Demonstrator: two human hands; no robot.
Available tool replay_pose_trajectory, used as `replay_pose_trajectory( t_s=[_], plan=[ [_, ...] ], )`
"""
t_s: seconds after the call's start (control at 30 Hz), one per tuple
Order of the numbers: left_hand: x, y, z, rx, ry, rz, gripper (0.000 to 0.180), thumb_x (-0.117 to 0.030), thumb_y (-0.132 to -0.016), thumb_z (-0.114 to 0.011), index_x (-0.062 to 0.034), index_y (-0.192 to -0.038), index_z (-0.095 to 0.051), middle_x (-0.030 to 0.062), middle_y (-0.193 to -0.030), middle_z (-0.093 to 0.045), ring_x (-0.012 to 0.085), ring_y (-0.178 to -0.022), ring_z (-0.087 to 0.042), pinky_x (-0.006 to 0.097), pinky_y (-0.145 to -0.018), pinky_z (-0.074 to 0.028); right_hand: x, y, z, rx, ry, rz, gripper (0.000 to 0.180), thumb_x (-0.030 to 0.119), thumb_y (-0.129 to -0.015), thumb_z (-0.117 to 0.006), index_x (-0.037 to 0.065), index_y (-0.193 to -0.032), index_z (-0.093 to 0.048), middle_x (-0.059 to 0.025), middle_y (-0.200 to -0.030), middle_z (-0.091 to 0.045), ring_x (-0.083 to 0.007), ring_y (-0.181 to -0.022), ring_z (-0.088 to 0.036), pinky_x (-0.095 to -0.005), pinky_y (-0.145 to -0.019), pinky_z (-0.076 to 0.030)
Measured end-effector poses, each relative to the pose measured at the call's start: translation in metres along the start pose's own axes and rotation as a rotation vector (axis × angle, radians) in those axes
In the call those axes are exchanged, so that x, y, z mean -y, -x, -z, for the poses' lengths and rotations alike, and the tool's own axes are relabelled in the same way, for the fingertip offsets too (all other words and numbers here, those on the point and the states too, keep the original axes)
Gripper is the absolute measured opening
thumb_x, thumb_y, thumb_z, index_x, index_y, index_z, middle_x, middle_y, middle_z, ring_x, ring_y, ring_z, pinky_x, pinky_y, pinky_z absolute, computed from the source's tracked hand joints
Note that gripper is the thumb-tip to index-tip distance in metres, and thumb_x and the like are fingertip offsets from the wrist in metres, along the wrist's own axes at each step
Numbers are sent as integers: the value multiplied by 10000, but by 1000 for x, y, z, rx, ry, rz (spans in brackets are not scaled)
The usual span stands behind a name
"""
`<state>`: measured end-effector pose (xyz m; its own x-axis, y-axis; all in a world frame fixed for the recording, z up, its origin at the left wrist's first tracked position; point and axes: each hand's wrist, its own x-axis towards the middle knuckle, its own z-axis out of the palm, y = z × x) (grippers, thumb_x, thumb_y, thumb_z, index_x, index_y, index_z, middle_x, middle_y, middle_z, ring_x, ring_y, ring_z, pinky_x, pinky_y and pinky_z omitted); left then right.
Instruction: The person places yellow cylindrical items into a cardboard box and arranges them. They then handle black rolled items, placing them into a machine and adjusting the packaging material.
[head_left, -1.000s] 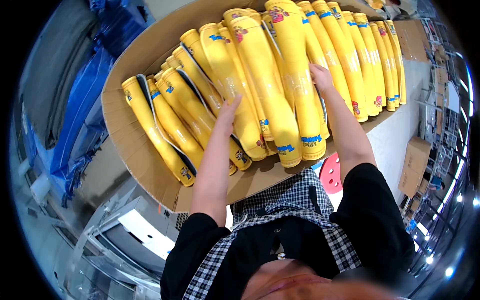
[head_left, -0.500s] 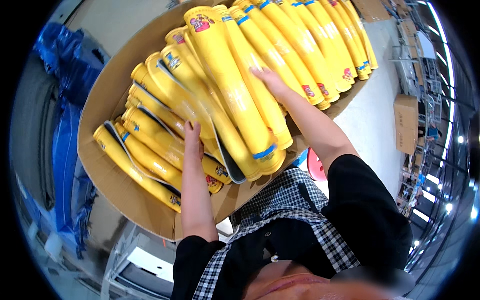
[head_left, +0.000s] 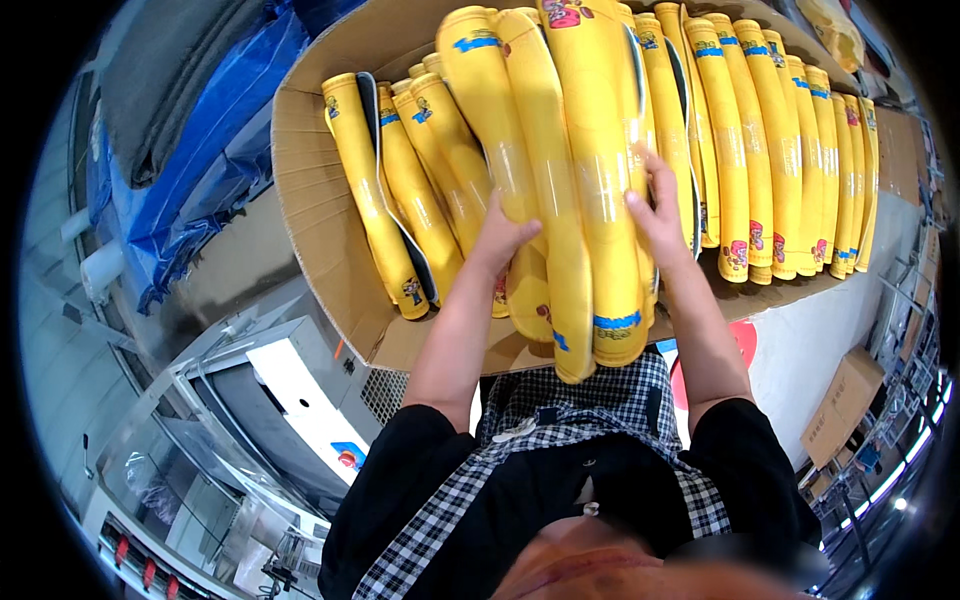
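Between my two hands is a bundle of several rolled yellow mats (head_left: pixel 600 130), with small cartoon prints, blue bands and clear wrap round their middles. The bundle stands higher than the other rolls, its near ends reaching past the box's near edge. My left hand (head_left: pixel 503 238) grips its left side, thumb on top and fingers hidden below. Against the right side presses my right hand (head_left: pixel 660 212), thumb and forefinger spread over the edge. More rolled mats (head_left: pixel 395 200) lie left in the cardboard box (head_left: pixel 300 190), some showing a dark grey underside. A row of rolls (head_left: pixel 760 150) fills the right.
Blue plastic sheeting (head_left: pixel 215 150) covers dark grey material at the left. A white machine (head_left: pixel 300 380) with a red button stands below it. Something round and red (head_left: pixel 745 340) shows under the box's near edge. A carton (head_left: pixel 845 405) stands at the right by shelving.
My view has swung, shifting the box rightward in the picture. My hands have come to either side of a bundle of mats, which now sits raised and nearer to me.
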<state>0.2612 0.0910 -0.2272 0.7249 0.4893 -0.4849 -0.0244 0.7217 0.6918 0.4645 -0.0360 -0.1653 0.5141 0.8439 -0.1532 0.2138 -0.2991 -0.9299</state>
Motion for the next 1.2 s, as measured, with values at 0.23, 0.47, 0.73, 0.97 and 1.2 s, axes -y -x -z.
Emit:
replay_pose_trajectory(
  t_s=[0.23, 0.47, 0.73, 0.97, 1.2],
  plan=[
    [-59, 77, 74, -593, -684, 107, 635, -77, -817, -699, -7, -1329, -332, 156, -1204, -563, 241, -1018, -616, 356, -823, -549, 50, 14, -154, 306, -81, 271, 1146, 451, -743, -765, -37, -1502, -59, -282, -1547, -112, -405, -1453, -62, -457, -1180, -127],
    [-52, 88, 111, -484, -1062, -232, 788, -418, -948, -554, 92, -1458, -236, 297, -1495, -269, 382, -1373, -328, 424, -1148, -239, 42, 9, -190, 158, 327, 209, 605, 361, -806, -698, -13, -1252, -535, -248, -1254, -525, -394, -1202, -477, -463, -1023, -384],
    [-13, 67, 2, -433, -1580, -295, 883, -319, -797, -730, -4, -1476, -262, 409, -1456, -174, 525, -1371, -183, 521, -1135, -199, -15, 105, 81, -537, 753, 37, 348, 176, -758, -710, 41, -1071, -637, -168, -1090, -619, -362, -1073, -550, -443, -953, -432],
    [8, 59, -103, 266, -1598, -455, 706, -248, -799, -722, 8, -1382, -416, 312, -1381, -390, 455, -1279, -379, 474, -1071, -333, -80, 295, 219, -826, 663, -821, 337, 330, -813, -699, 19, -817, -570, -186, -907, -610, -354, -901, -578, -461, -807, -462],
    [52, 91, -202, 792, -1744, -254, 705, -254, -800, -714, 39, -1367, -415, 273, -1322, -495, 419, -1231, -459, 447, -1043, -377, -145, 451, 155, -924, -30, -1868, 457, 541, -792, -686, 132, -994, -659, -123, -1152, -650, -306, -1016, -628, -433, -855, -483]
  ],
)
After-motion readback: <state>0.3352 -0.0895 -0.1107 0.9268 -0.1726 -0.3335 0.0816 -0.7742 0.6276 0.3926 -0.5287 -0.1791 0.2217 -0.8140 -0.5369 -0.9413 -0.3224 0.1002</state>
